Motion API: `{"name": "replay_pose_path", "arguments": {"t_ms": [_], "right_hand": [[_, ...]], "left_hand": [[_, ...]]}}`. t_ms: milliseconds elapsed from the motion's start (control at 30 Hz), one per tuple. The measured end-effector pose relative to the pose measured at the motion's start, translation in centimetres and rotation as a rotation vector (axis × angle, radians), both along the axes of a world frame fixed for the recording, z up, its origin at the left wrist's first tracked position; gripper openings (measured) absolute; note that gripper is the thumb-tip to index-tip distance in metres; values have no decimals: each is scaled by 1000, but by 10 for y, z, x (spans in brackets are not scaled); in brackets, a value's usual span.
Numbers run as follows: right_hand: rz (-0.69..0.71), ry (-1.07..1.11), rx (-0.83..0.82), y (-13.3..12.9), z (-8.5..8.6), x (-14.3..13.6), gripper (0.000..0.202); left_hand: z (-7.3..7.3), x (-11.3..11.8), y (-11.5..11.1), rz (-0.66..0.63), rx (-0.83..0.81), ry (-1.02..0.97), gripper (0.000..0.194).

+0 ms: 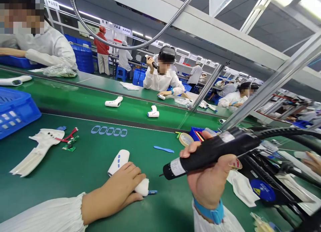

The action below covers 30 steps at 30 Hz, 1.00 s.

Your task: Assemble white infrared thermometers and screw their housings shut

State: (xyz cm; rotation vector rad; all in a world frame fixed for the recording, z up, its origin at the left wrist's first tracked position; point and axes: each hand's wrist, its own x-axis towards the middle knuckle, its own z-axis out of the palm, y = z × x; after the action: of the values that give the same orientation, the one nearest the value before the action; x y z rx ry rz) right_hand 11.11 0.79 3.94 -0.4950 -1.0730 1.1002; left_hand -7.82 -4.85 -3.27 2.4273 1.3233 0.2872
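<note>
My left hand rests on the green bench, its fingers closed over a white infrared thermometer with blue buttons. A blue tip pokes out beyond the thermometer's near right end. In my right hand is a black electric screwdriver, held tilted with its bit pointing left toward the thermometer, a little way off it. A blue band circles my right wrist. Left of my left hand lies an opened white housing half with red wires and a small green circuit board.
Several blue frames lie in a row, near a blue stick and a tape roll. A blue basket stands left. White thermometers lie on the belt beyond. Black cables and a metal post are at right; co-workers sit opposite.
</note>
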Motion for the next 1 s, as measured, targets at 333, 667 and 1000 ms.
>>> {"name": "replay_pose_path", "arguments": {"t_ms": [333, 667, 1000], "right_hand": [[186, -64, 3, 5, -26, -43, 51], [278, -96, -12, 7, -38, -45, 49], [359, -103, -10, 9, -43, -48, 47]], "left_hand": [[1, 1, 2, 4, -18, 43, 41], [0, 1, 2, -9, 24, 17, 40], [2, 0, 5, -14, 25, 22, 38]]}}
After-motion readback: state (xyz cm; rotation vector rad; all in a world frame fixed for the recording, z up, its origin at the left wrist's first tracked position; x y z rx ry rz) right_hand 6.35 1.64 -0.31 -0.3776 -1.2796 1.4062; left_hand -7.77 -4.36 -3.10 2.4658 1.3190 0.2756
